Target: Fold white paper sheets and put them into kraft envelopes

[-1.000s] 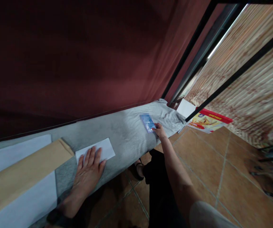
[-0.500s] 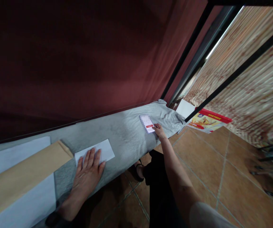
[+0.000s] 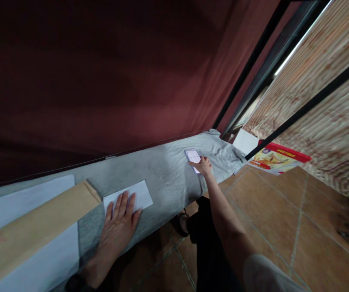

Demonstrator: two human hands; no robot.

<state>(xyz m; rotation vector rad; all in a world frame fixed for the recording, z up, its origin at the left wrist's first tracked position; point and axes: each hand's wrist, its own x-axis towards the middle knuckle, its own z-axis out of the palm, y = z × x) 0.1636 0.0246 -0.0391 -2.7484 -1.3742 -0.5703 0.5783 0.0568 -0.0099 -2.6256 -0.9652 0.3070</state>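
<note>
My left hand (image 3: 120, 221) lies flat, fingers stretched out, on a small white paper (image 3: 145, 196) on a bench covered with grey cloth (image 3: 165, 178). Most of the paper's left part is under the fingers. Farther right, a smartphone (image 3: 193, 155) with a lit screen rests on the same cloth. My right hand (image 3: 204, 165) is closed over its lower part, the thumb reaching across the screen to the left edge and the other fingers at the right side. What the screen says is too small to read.
At the left, a brown paper envelope (image 3: 43, 223) lies across large white sheets (image 3: 61, 247). A dark red panel (image 3: 125, 89) rises behind the bench. Black metal bars (image 3: 308, 105) stand at the right, near a red and yellow printed box (image 3: 279, 156) on the tiled floor (image 3: 268, 202).
My right hand has slid over the phone, its thumb now across the screen, which shows a different page without the red button. My left hand stays on the paper. The view has shifted slightly left.
</note>
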